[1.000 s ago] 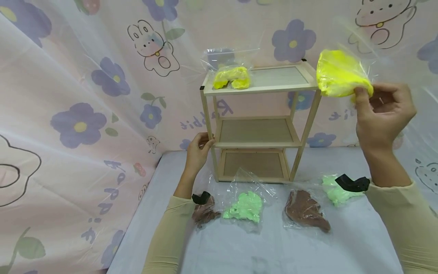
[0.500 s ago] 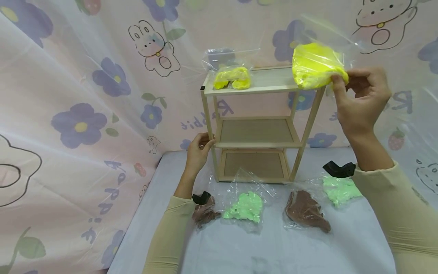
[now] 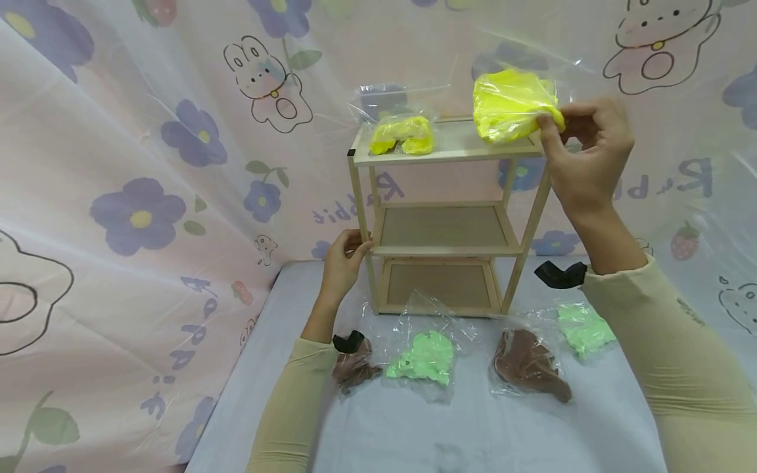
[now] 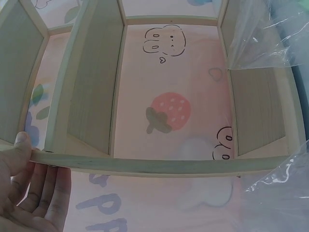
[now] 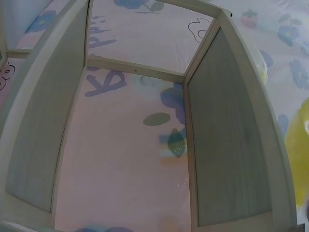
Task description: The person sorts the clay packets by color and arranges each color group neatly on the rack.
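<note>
Compared with a second ago, the right hand (image 3: 591,154) sits farther left, its yellow bag (image 3: 511,105) lined up with the right part of the top shelf (image 3: 457,135). I see a patterned curtain (image 3: 118,157) behind the white table (image 3: 503,433); on the table's far part stands the wooden rack (image 3: 446,250). My left hand (image 3: 340,266) pinches its near left post (image 3: 357,197) beside the middle shelf. My right thumb and fingers pinch the bag's right edge; I can't tell its height above the shelf. Another yellow bag (image 3: 414,125) rests at top left. Nearer lie two brown bags (image 3: 526,361) and two green bags (image 3: 427,358).
</note>
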The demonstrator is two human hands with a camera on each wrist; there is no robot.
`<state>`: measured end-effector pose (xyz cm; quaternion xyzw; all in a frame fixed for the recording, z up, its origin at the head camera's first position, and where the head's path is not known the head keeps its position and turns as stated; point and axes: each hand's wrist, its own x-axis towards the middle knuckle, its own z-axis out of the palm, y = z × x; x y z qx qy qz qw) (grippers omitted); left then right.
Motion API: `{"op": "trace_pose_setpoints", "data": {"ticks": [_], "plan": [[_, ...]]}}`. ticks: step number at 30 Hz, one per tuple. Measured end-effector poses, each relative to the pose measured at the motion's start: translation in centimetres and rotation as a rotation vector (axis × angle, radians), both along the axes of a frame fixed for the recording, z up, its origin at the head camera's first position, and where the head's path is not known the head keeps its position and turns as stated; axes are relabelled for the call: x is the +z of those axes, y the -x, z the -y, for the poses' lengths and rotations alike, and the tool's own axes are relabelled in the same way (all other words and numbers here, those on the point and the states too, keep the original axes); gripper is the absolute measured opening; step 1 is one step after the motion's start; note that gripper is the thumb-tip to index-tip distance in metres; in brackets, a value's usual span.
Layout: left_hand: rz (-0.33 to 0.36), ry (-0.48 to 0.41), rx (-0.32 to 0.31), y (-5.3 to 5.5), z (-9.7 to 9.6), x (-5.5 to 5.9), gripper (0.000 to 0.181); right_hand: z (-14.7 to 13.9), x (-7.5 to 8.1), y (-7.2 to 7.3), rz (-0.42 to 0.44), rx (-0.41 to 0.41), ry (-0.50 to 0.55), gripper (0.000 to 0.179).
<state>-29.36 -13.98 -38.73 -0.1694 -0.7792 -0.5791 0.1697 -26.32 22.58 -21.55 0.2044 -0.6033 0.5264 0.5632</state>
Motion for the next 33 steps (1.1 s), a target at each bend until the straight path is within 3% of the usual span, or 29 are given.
{"op": "trace_pose_setpoints", "data": {"ticks": [9, 16, 23, 33], "plan": [[0.01, 0.012, -0.003, -0.1, -0.2, -0.1, 0.031, 1.2, 0.2, 1.0, 0.076, -0.088, -0.094, 0.02], [0.0, 0.011, 0.004, 0.2, -0.1, -0.1, 0.03, 2.2, 0.9, 1.0, 0.108, -0.148, -0.156, 0.023], [0.005, 0.01, 0.003, 0.1, 0.0, -0.1, 0.034, 2.2, 0.9, 1.2, 0.216, -0.206, -0.227, 0.022], [0.0, 0.008, 0.005, 0.1, 0.1, -0.1, 0.034, 2.1, 1.0, 1.5, 0.256, -0.302, -0.377, 0.026]]}}
